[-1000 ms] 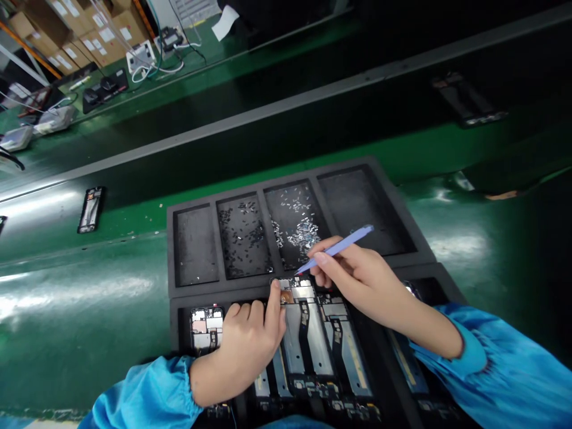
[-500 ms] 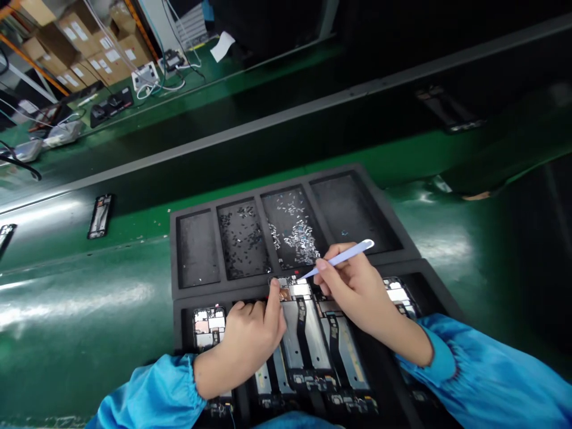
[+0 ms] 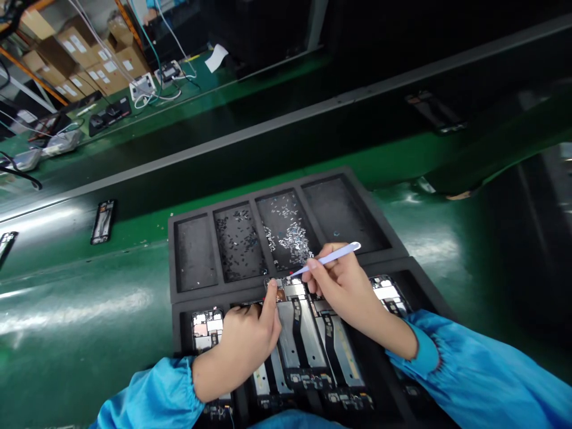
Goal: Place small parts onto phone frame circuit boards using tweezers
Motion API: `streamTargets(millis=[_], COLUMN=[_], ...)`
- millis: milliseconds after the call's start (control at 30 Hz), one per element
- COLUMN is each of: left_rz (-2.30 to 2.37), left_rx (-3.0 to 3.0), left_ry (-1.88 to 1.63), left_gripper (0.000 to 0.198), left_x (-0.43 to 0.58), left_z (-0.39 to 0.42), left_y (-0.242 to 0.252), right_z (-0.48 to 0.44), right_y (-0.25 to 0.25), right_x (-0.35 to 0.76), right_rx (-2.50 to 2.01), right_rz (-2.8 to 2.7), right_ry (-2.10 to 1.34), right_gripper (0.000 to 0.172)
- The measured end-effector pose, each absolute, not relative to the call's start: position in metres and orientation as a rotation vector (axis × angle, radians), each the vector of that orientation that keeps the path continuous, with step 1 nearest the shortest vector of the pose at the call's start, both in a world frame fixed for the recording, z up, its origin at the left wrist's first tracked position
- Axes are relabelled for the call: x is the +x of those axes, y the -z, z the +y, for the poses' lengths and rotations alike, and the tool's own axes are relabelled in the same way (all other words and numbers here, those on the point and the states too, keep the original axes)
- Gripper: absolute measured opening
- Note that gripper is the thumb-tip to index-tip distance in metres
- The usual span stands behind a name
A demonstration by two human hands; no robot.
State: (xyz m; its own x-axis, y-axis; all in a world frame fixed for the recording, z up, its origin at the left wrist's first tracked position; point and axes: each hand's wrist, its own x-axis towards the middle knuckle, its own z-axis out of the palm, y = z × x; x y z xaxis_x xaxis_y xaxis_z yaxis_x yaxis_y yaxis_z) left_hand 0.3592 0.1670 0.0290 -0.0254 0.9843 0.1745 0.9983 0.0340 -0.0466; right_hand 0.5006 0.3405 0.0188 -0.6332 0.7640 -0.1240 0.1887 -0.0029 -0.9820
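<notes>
Phone frames [image 3: 297, 339] lay side by side in a black foam tray [image 3: 182, 325] near the front of a green counter [image 3: 67, 316]. A second black foam tray [image 3: 201, 208] sat against the first, on the side away from the person, and had four compartments. Toward the far left corner of the view, beyond a dark belt [image 3: 268, 140], stood cardboard boxes [image 3: 84, 65] and a white power strip [image 3: 143, 88] with tangled cables. A lone phone frame [image 3: 103, 221] lay on the counter, left of the trays and well apart from them.

In the second tray, the second compartment from the left held scattered dark small parts [image 3: 236, 244], and the third held a heap of silver small parts [image 3: 292, 238]. The person's left hand [image 3: 243, 339], in a blue sleeve [image 3: 152, 393], lay over the front tray with its fingers curled. Its forefinger [image 3: 272, 295] pressed on the far end of one frame, beside a copper patch [image 3: 280, 295]; whether the hand was gripping that frame could not be told. The right hand [image 3: 344, 289], in a matching blue sleeve [image 3: 465, 363], pinched a pale blue plastic pry tool [image 3: 330, 256] between thumb and fingers. The tool's tip [image 3: 292, 275] was at that same end of the frame, near the left forefinger.
</notes>
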Motion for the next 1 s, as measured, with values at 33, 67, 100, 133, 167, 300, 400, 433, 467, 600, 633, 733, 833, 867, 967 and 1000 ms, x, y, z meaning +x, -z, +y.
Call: streamTargets(millis=[33, 67, 100, 133, 167, 300, 400, 433, 467, 600, 633, 733, 833, 867, 967, 1000], left_rz=[-2.131, -2.124, -2.119, -2.114, -2.111, -2.111, -2.105, -2.101, -2.096, -2.106, -2.122, -2.159, -2.162, -2.167, -2.184, -2.183], left_rx=[-2.078, -2.079, -2.079, -2.078, -2.078, -2.083, -2.090, -2.091, -2.093, -2.083, -2.072, -2.054, -2.059, -2.052, -2.024, -2.022], left_ry=[0.131, 0.130, 0.132, 0.136, 0.143, 0.192, 0.218, 0.220, 0.220, 0.200, 0.189, 0.141, 0.068, 0.039, -0.018, -0.022], left_gripper=[0.058, 0.058, 0.058, 0.058, 0.057, 0.055, 0.052, 0.052, 0.051, 0.052, 0.053, 0.055, 0.055, 0.056, 0.058, 0.058], left_x=[0.3592, 0.3593, 0.3594, 0.3595, 0.3595, 0.3593, 0.3591, 0.3593, 0.3595, 0.3601, 0.3600, 0.3588, 0.3586, 0.3591, 0.3617, 0.3627], left_z=[0.1669, 0.1669, 0.1670, 0.1672, 0.1675, 0.1693, 0.1696, 0.1693, 0.1689, 0.1670, 0.1668, 0.1673, 0.1677, 0.1676, 0.1661, 0.1653], left_y=[-0.0289, -0.0288, -0.0288, -0.0286, -0.0284, -0.0271, -0.0272, -0.0276, -0.0280, -0.0294, -0.0294, -0.0294, -0.0303, -0.0308, -0.0318, -0.0317], right_z=[0.3408, 0.3412, 0.3416, 0.3419, 0.3423, 0.3429, 0.3434, 0.3438, 0.3442, 0.3460, 0.3463, 0.3468, 0.3471, 0.3472, 0.3485, 0.3495], right_y=[-0.0188, -0.0187, -0.0186, -0.0184, -0.0182, -0.0173, -0.0174, -0.0177, -0.0182, -0.0207, -0.0211, -0.0218, -0.0217, -0.0218, -0.0227, -0.0232], right_x=[0.5004, 0.5006, 0.5013, 0.5022, 0.5034, 0.5078, 0.5077, 0.5069, 0.5058, 0.5019, 0.5015, 0.5016, 0.5019, 0.5017, 0.5002, 0.4994], right_rx=[-0.983, -0.988, -0.997, -1.008, -1.020, -1.045, -1.053, -1.057, -1.061, -1.068, -1.067, -1.062, -1.052, -1.049, -1.039, -1.035], right_rz=[-1.817, -1.810, -1.804, -1.800, -1.798, -1.837, -1.858, -1.854, -1.844, -1.782, -1.768, -1.731, -1.695, -1.683, -1.638, -1.617], right_ry=[-1.671, -1.663, -1.653, -1.642, -1.629, -1.616, -1.633, -1.641, -1.649, -1.681, -1.688, -1.713, -1.739, -1.748, -1.776, -1.788], right_gripper=[0.033, 0.032, 0.032, 0.031, 0.031, 0.030, 0.030, 0.031, 0.031, 0.034, 0.035, 0.036, 0.037, 0.038, 0.040, 0.041])
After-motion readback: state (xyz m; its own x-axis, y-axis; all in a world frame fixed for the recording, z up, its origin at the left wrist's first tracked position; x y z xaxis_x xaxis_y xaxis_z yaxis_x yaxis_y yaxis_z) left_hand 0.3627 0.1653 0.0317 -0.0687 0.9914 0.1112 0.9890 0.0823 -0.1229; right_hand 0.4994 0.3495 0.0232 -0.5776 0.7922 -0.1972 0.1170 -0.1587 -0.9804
